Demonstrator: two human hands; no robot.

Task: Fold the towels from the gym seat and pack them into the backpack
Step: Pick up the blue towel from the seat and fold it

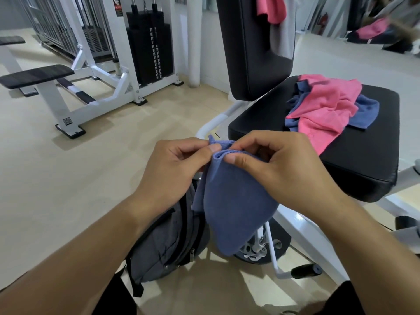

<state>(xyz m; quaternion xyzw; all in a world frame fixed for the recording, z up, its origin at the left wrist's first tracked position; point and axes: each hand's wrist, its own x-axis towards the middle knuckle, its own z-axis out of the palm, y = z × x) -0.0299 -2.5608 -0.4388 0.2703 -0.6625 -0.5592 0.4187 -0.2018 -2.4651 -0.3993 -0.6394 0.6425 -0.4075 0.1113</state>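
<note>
Both hands (227, 164) pinching blue towel (236, 205) (hanging), backpack (163, 244) below

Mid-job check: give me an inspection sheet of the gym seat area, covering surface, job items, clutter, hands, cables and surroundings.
Surface: black padded gym seat, with towels piled at its far end.
Job's things: blue cloth towel held in the air, partly folded; crumpled pink towel lying over at least one other blue towel on the seat; grey fabric backpack on the floor below the hands, and whether it is unzipped cannot be told.
Clutter: pink cloth draped over the black backrest.
Grips: left hand and right hand both pinch the held towel's top edge.
Cables: nothing seen.
Surroundings: white weight-stack machine and black bench on the beige floor.
</note>
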